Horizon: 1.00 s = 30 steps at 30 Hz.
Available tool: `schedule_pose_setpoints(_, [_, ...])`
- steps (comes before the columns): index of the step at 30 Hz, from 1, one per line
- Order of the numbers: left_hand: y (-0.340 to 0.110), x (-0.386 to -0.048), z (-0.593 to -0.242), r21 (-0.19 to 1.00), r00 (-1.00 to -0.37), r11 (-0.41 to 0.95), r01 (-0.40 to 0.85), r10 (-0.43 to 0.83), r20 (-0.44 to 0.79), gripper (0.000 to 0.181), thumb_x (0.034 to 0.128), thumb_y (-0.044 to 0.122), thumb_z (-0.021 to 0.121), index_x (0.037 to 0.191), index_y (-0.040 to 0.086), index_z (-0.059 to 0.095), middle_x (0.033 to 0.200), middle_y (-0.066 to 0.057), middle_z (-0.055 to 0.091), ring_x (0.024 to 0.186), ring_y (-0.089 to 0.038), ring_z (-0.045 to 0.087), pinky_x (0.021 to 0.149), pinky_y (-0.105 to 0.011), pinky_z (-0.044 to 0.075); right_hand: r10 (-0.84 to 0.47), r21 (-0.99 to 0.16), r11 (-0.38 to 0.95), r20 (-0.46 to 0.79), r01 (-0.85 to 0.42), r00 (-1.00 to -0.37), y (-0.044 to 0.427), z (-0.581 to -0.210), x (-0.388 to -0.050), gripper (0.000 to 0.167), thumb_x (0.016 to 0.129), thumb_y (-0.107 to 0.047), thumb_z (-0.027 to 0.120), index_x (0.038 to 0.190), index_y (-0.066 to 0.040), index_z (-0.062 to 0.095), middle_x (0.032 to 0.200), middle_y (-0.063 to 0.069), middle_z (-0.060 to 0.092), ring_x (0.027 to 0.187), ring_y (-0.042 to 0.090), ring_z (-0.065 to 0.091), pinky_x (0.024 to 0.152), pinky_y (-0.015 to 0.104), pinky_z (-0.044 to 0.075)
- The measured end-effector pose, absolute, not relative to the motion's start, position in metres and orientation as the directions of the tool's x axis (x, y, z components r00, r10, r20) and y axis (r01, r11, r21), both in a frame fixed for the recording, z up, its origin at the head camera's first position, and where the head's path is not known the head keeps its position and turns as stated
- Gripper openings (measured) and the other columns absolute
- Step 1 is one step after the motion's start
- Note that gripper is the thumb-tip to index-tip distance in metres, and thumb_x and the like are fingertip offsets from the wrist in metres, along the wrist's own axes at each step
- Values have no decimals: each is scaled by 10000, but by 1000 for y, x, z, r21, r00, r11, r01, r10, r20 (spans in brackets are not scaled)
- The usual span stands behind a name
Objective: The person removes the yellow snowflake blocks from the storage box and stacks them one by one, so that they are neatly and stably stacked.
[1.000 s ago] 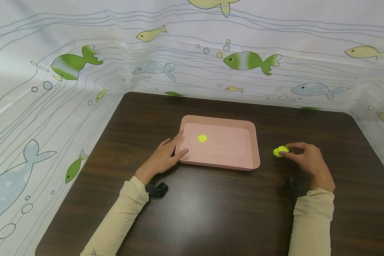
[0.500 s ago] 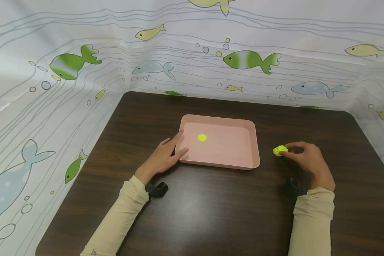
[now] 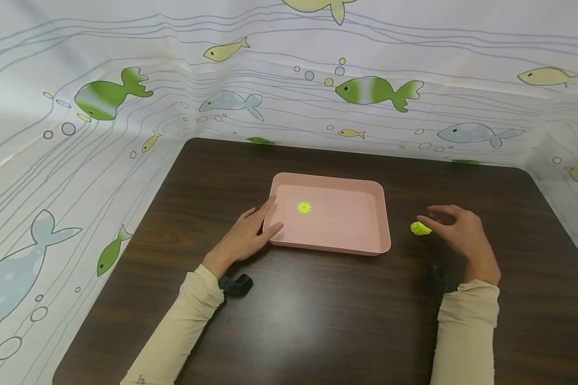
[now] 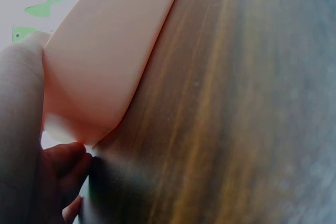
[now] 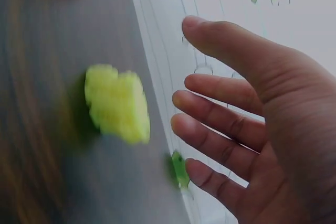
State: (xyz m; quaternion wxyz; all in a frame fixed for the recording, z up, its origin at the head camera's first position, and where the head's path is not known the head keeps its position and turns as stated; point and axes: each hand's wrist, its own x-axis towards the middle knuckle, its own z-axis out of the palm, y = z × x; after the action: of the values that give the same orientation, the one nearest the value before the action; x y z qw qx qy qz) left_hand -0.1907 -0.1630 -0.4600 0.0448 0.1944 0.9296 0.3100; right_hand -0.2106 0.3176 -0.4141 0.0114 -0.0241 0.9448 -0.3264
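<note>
At the left side of a shallow pink tray (image 3: 332, 214), my left hand (image 3: 241, 235) grips the near-left corner. Its thumb lies over the rim, while other fingers touch the outer wall in the left wrist view. A yellow flower-shaped disc (image 3: 304, 207) lies flat inside the tray. To the right of the tray, a small clump of joined yellow notched discs (image 5: 117, 103) sits on the table. My right hand (image 3: 462, 230) hovers just beside and above this clump with thumb and fingers spread. A gap separates it from the clump in the right wrist view.
The dark wood table (image 3: 318, 321) runs under everything. A white sheet with printed fish (image 3: 378, 91) rises along its back, left and right edges. Each wrist wears a black band (image 3: 236, 285).
A second to half a second ago, my right hand pinched the yellow clump. Now it has let go and lifted slightly away, leaving the clump on the table. My left hand and the tray have stayed put.
</note>
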Motion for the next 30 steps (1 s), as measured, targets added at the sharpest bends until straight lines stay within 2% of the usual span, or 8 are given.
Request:
schedule_pose_setpoints(4, [-164,-190,-463,592,-922,736,329,385,34,774,1078,550,428,1679,155,144,1698,-44,242,1488,-233,403,1280,-475,113,-87,-637,764,54,-102,-995,299,-411,-217,589,975,-416,728,1315,59,653,1295,294,626,1167,440,565,964,639,473])
schedule_pose_setpoints(8, [-164,-190,-463,592,-925,743,314,380,15,777,1075,575,409,1681,174,134,1699,-32,238,1497,-222,388,1281,-457,107,-132,-643,748,98,-164,-986,276,-410,-226,513,971,-375,744,1277,33,692,1243,245,669,1070,366,618,858,412,521])
schedule_pose_setpoints(11, [-164,-190,-462,591,-926,746,308,378,6,778,1074,581,405,1681,177,134,1702,-20,227,1496,-206,388,1282,-448,104,-163,-642,738,127,-206,-978,256,-411,-233,463,969,-346,753,1241,26,713,1186,215,691,1002,321,622,783,248,490])
schedule_pose_setpoints(14, [-163,-189,-461,592,-926,746,305,378,1,780,1073,586,402,1681,177,134,1705,-9,214,1495,-191,390,1283,-444,102,-191,-650,719,156,-246,-969,235,-413,-240,406,960,-301,771,1192,30,732,1098,194,701,936,291,609,744,184,469])
schedule_pose_setpoints(18, [-163,-189,-462,595,-926,745,300,377,-4,789,1067,601,402,1683,194,122,1702,-2,220,1497,-194,386,1284,-444,99,-253,-664,682,176,-304,-951,209,-418,-250,334,948,-243,787,1145,22,744,1011,164,700,880,275,597,744,253,490])
schedule_pose_setpoints(23, [-162,-190,-462,601,-927,741,300,375,0,801,1059,621,401,1683,205,120,1698,3,236,1499,-199,384,1284,-437,96,-343,-688,625,184,-370,-921,181,-420,-260,299,926,-202,807,1131,10,763,1022,146,717,877,271,613,756,331,511])
schedule_pose_setpoints(26, [-162,-190,-462,602,-928,740,300,372,5,798,1060,621,401,1683,207,124,1696,6,244,1497,-193,386,1284,-427,95,-386,-668,612,214,-423,-897,164,-419,-263,289,909,-195,820,1109,10,784,974,142,733,847,284,636,740,354,524])
schedule_pose_setpoints(30, [-163,-190,-460,601,-930,743,296,368,4,789,1063,611,402,1682,204,132,1694,2,246,1497,-193,387,1284,-420,98,-422,-663,616,177,-425,-889,141,-420,-263,304,912,-194,815,1135,9,776,959,135,732,857,288,647,758,387,536])
